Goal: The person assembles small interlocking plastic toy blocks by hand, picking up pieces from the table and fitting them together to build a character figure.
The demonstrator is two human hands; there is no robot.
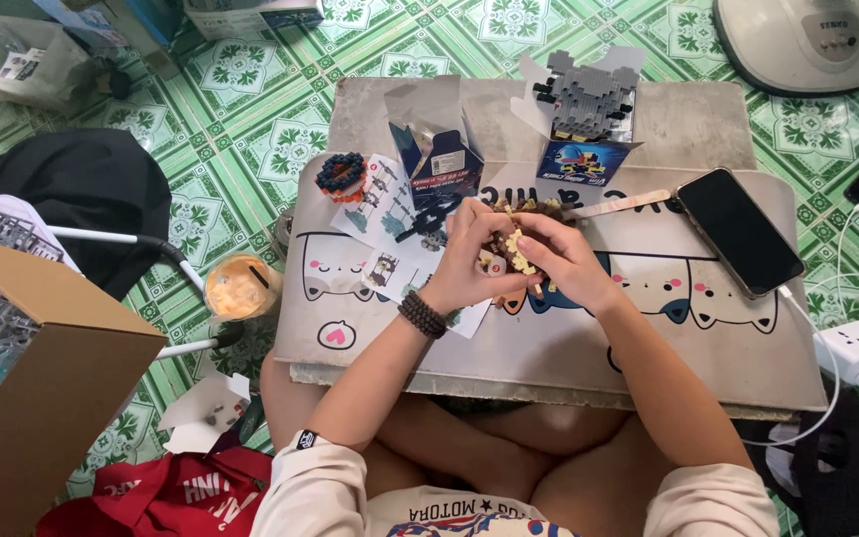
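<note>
Both hands close around a small brown-and-cream brick model, held just above the low desk.

The left hand (469, 261) cups the small brown-and-cream toy-brick model (517, 249) from its side, fingers curled shut on it, wrist cocked up with a dark beaded bracelet (422, 314) on it; the right hand (564, 261) pinches the model from the other side, thumb and fingertips pressed in, seemingly to steady it while pieces are pushed on. Both forearms angle inward from the person's crossed legs. Under the left hand lie printed paper instruction sheets (382, 214), kept within reading reach. Just beyond the hands stand an open dark-blue cardboard box (441, 164) and a finished grey brick figure (589, 99). Right of the right hand lies a black smartphone (738, 231) on the grey cat-print desk (589, 338).
</note>
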